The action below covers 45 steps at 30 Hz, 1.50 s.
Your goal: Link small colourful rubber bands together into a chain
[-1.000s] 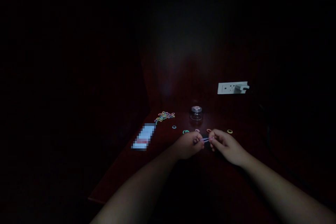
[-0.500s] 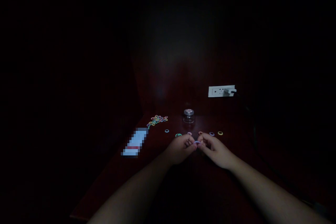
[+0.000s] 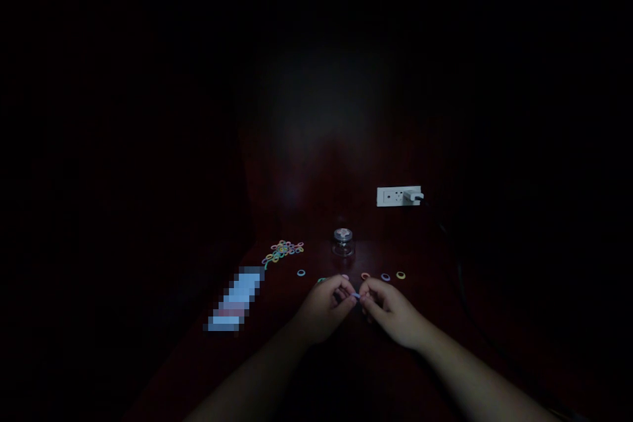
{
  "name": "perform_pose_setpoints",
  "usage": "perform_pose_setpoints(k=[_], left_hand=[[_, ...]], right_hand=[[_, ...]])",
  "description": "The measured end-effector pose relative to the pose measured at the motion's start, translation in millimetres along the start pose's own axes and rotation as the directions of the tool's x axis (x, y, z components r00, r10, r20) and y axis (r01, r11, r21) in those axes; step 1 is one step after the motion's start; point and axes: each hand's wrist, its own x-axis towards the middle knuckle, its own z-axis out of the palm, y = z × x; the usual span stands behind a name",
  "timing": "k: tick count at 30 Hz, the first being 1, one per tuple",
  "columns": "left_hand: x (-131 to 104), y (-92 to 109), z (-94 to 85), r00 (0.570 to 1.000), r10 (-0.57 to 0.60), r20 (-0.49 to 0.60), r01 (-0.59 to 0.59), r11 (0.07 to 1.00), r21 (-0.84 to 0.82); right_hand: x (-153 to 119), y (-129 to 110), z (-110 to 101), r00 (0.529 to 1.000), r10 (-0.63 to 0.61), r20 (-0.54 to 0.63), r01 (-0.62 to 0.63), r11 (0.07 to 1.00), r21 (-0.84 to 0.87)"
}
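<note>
Between the fingertips of both hands is a small purple hair tie [image 3: 357,295]. My left hand [image 3: 320,311] pinches one side of it, and my right hand [image 3: 394,315] pinches the other. Just beyond the fingers, single hair ties lie spread in a rough row: a blue one [image 3: 301,273], an orange one [image 3: 365,275], a purple one and a yellow one [image 3: 401,275]. Green and pink ones are partly covered by my left hand. Further left is a loose pile of hair ties [image 3: 281,249] in mixed colours.
A small clear jar [image 3: 343,245] with a lid stands behind the row. At the left lies a bright, pixelated phone-like rectangle [image 3: 236,300]. A wall socket [image 3: 393,196] holds a white plug, with a dark cable running down the right side. The surroundings are very dark.
My view has tilted, so everything sits lower and further left. Both hands keep their pinch on the purple hair tie, which looks less arched than before.
</note>
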Motion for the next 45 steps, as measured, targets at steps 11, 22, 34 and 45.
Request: perform_pose_setpoints(k=[11, 22, 34, 45], left_hand=[[1, 2, -0.9, 0.999, 0.043, 0.025, -0.043, 0.999, 0.015], [2, 3, -2.0, 1.0, 0.02, -0.005, -0.02, 1.0, -0.01], [3, -1, -0.6, 0.998, 0.041, -0.041, -0.041, 0.999, -0.013], [4, -5, 0.0, 0.998, 0.063, 0.003, -0.063, 0.997, -0.035]], right_hand=[[1, -5, -2, 0.999, -0.024, 0.032, 0.026, 0.998, -0.06], [0, -4, -6, 0.999, -0.046, 0.027, 0.049, 0.993, -0.112], [-1, -11, -5, 0.997, -0.016, 0.08, 0.025, 0.993, -0.113], [1, -7, -7, 0.993, -0.105, 0.056, 0.114, 0.978, -0.177]])
